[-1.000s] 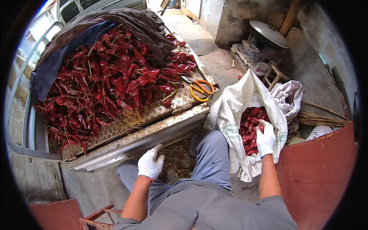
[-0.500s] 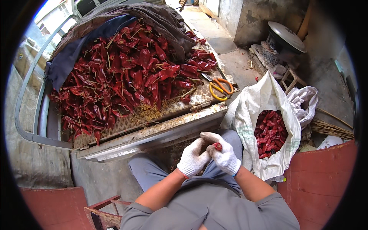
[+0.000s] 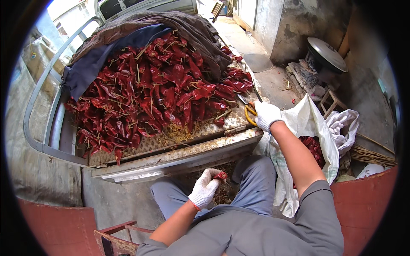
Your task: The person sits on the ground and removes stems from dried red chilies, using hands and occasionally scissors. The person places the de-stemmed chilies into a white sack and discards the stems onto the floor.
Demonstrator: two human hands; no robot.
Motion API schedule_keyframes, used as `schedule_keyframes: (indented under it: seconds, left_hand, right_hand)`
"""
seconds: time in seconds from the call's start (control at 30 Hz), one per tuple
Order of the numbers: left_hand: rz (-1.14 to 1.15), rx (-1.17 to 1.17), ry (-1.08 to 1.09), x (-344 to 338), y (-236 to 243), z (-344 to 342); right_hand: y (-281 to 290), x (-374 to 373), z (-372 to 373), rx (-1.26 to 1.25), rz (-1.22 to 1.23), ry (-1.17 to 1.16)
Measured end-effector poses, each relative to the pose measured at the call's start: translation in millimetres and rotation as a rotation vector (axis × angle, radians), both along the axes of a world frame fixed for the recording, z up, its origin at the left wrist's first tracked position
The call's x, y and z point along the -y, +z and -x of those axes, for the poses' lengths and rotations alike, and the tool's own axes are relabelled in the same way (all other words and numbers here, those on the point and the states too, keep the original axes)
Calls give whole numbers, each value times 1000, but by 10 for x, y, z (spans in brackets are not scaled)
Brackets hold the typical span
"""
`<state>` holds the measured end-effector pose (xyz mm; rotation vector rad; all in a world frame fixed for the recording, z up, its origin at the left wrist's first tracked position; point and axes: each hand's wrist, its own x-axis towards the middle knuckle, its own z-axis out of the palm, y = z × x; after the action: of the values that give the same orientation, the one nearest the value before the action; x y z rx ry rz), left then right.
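Note:
My left hand (image 3: pixel 205 188), in a white knit glove, is above my lap with its fingers closed around a dried red chili pepper (image 3: pixel 221 175); only the pepper's tip shows. My right hand (image 3: pixel 269 115), gloved likewise, reaches out to the right corner of the flat bed. Its fingers are closed over the handles of a pair of scissors (image 3: pixel 250 116). The yellow loop shows, while the orange one is mostly covered. The blades lie against the bed, pointing at the large heap of red chili peppers (image 3: pixel 166 81).
A white woven sack (image 3: pixel 318 121) with peppers (image 3: pixel 314 149) stands right, partly behind my right arm. Dark cloth (image 3: pixel 171 23) covers the heap's back. A metal rail (image 3: pixel 30 115) borders the left. A lidded pot (image 3: pixel 326 53) stands at the back right. A wooden stool (image 3: pixel 121 237) is lower left.
My hands were together above my lap with a red pepper between them. The right has moved away forward and right onto the scissors; the left keeps the pepper. The view has shifted slightly.

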<state>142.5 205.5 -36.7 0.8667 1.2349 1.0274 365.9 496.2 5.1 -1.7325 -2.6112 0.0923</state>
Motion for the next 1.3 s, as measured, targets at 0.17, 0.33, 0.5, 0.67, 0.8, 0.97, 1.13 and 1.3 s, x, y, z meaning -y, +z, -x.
schedule_keyframes:
  seconds: [0.17, 0.33, 0.5, 0.67, 0.8, 0.97, 1.13, 1.3]
  left_hand:
    - [-75, -77, -92, -19, 5, -38]
    - [-55, 33, -125, -1, -14, -71]
    - [-11, 153, -117, 1, 95, -73]
    - [-103, 111, -75, -12, 241, -52]
    - [-107, 179, -36, 16, 247, 27]
    - [-26, 203, -44, 22, 304, 65]
    - [-89, 104, -61, 18, 396, 74]
    - [-49, 78, -24, 81, 320, 58]
  right_hand:
    - [41, 41, 40, 78, 67, -45]
    - [-19, 280, -166, 73, 111, -87]
    - [-203, 449, -416, 29, 175, -136]
    - [-278, 807, -605, -538, 420, -251]
    - [-1, 1499, -430, -924, 580, -224]
    - [207, 2182, -287, -877, 566, 12]
    - [113, 2384, -260, -814, 455, 151]
    - [114, 2429, -270, -720, 367, 246]
